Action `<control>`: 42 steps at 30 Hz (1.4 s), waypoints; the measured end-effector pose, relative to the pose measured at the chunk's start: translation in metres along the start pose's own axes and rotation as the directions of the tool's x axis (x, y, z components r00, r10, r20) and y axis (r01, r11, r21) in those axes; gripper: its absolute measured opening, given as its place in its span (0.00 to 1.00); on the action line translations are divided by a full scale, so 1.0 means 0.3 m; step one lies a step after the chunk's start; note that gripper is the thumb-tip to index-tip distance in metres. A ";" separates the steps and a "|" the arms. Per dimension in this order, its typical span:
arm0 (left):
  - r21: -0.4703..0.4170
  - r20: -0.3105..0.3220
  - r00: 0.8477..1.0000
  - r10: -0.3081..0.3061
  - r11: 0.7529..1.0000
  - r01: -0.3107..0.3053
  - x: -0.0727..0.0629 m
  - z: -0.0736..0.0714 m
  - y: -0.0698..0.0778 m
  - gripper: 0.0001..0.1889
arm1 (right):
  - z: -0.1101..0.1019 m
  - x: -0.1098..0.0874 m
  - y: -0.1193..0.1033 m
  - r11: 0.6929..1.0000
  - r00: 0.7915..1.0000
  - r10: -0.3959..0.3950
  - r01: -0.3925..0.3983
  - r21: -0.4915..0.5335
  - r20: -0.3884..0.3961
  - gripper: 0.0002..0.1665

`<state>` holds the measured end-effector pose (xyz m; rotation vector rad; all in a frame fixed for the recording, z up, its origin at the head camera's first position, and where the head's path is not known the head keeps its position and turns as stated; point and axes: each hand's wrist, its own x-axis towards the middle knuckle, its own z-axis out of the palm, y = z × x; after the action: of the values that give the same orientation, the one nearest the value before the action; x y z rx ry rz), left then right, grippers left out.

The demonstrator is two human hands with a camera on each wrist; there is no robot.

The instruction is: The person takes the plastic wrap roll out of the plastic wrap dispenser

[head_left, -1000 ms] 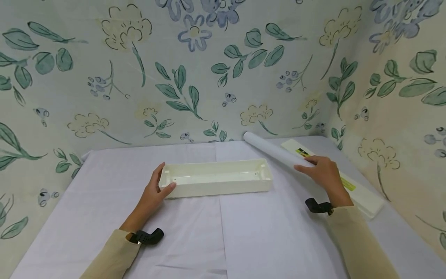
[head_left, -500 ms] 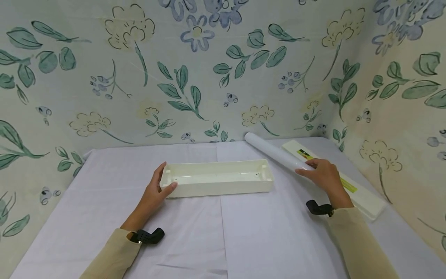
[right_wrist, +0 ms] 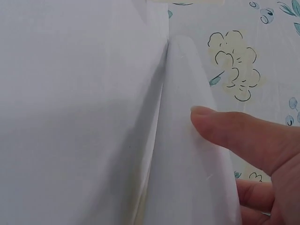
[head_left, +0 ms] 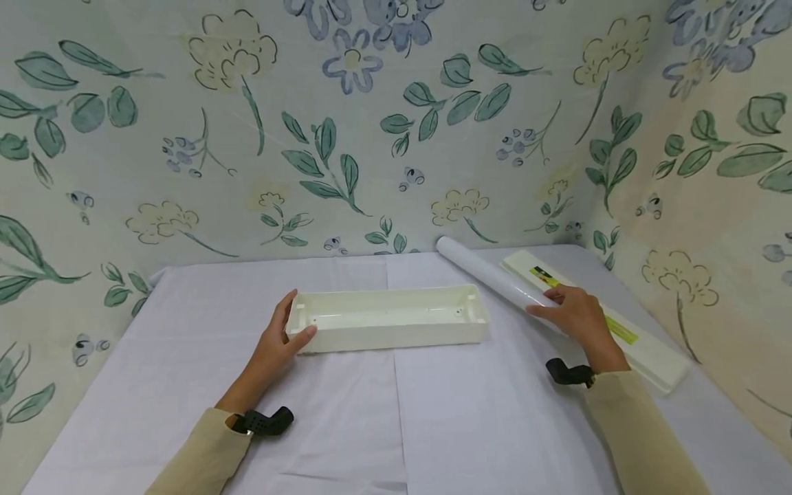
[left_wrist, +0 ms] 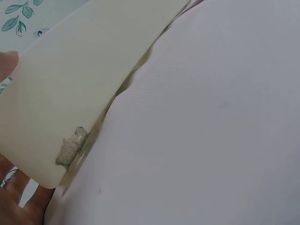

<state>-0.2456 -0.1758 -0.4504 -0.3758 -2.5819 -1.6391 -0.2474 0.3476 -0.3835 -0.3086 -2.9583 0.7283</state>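
Note:
A long cream plastic box (head_left: 390,337), open at the top, stands on the white-covered table. My left hand (head_left: 270,356) holds its left end, thumb over the near rim and fingers behind the end wall. Up close in the left wrist view, a loose translucent strip (left_wrist: 96,129) runs along the bottom edge of the box, with a crumpled grey patch (left_wrist: 71,149) by the corner. My right hand (head_left: 578,320) grips a glossy white roll (head_left: 482,271), which slants away towards the wall. The thumb lies on the roll's near side; the other fingers are partly hidden behind it.
A long cream lid-like panel (head_left: 652,354) with yellow-green labels lies slanted at the right, partly hidden by the roll and right hand. White cloth (head_left: 334,433) with creases covers the table. Flower-patterned walls (head_left: 346,137) rise at the back and right.

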 end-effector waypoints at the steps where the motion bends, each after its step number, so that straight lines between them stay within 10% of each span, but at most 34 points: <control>1: 0.003 -0.002 1.000 0.003 1.000 -0.003 -0.001 -0.001 0.001 0.44 | 0.001 0.001 0.000 1.000 1.000 0.000 0.000 0.000 -0.003 0.45; 42: 0.009 0.000 1.000 -0.003 1.000 0.003 -0.005 0.003 0.012 0.44 | 0.015 0.000 0.010 1.000 0.999 0.021 -0.020 -0.016 0.043 0.43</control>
<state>-0.2431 -0.1738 -0.4480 -0.3710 -2.5905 -1.6281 -0.2475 0.3481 -0.3888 -0.3285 -3.0072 0.7232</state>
